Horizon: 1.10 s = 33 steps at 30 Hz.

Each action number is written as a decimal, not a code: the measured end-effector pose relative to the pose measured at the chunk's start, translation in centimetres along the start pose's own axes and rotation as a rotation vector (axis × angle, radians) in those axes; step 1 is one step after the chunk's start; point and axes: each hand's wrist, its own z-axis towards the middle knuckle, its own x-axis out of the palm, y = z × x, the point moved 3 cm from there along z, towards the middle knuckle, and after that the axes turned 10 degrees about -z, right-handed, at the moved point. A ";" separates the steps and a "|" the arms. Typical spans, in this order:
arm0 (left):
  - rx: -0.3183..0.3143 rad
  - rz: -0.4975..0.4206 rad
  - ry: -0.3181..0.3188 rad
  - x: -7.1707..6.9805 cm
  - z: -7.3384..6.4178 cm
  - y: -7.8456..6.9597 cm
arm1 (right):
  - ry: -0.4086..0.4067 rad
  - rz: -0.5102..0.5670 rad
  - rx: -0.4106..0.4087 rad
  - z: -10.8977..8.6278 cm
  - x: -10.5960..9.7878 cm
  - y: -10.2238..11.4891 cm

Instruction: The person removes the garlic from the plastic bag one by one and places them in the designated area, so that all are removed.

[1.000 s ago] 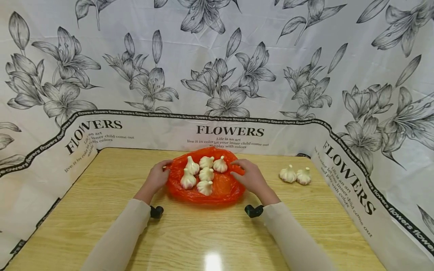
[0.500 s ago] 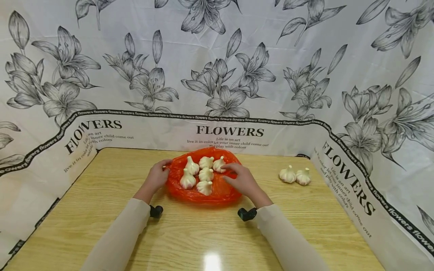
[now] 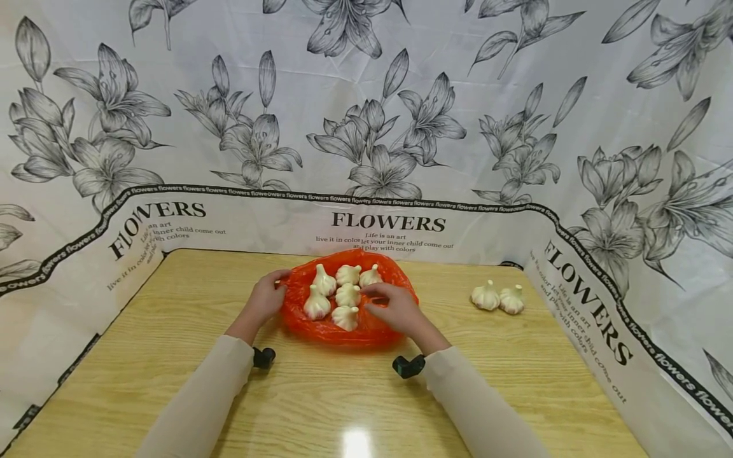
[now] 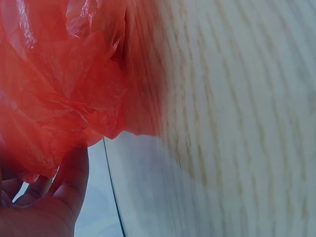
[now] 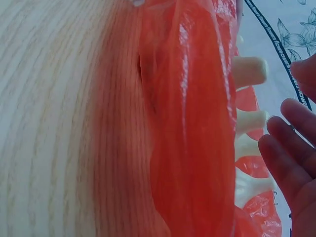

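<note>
A red plastic bag [image 3: 309, 329] lies spread open on the table with several garlic bulbs [image 3: 317, 303] inside, stems mostly up. At its left rim my left hand [image 3: 266, 299] grips the thin plastic. The left wrist view shows the fingers [image 4: 73, 180] at the bag's crumpled edge, partly covered by it. My right hand [image 3: 396, 308] hovers over the bag's right side, close to the bulbs, holding nothing. Its fingers [image 5: 286, 163] are spread and loosely bent in the right wrist view, near the pale stems [image 5: 252, 120] behind the bag wall.
Two more garlic bulbs, one of them the left bulb [image 3: 485, 296], sit side by side on the wooden table [image 3: 321, 407] at the right. A flower-printed cloth [image 3: 275, 222] walls in the table's back and sides.
My right hand has moved left from the bag's right rim to over its inside. The left hand stays at the left rim, and the bulbs look unmoved.
</note>
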 end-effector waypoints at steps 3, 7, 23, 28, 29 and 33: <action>-0.005 0.001 -0.003 0.0 0.0 0.0 | 0.027 0.025 0.010 0.1 0.4 0.1; -0.015 0.001 -0.006 0.0 0.0 -0.1 | 0.058 0.075 0.027 0.2 1.0 0.4; -0.006 0.010 -0.003 0.0 -0.1 0.0 | 0.077 0.023 -0.005 0.2 2.8 0.4; -0.006 0.011 0.000 0.1 0.0 0.1 | 0.076 -0.007 0.004 0.0 2.9 0.3; -0.005 0.011 -0.001 0.1 0.0 0.1 | 0.075 -0.014 0.000 0.0 3.0 0.3; 0.030 0.019 -0.003 0.1 0.2 0.3 | 0.071 -0.044 0.001 0.0 3.1 0.1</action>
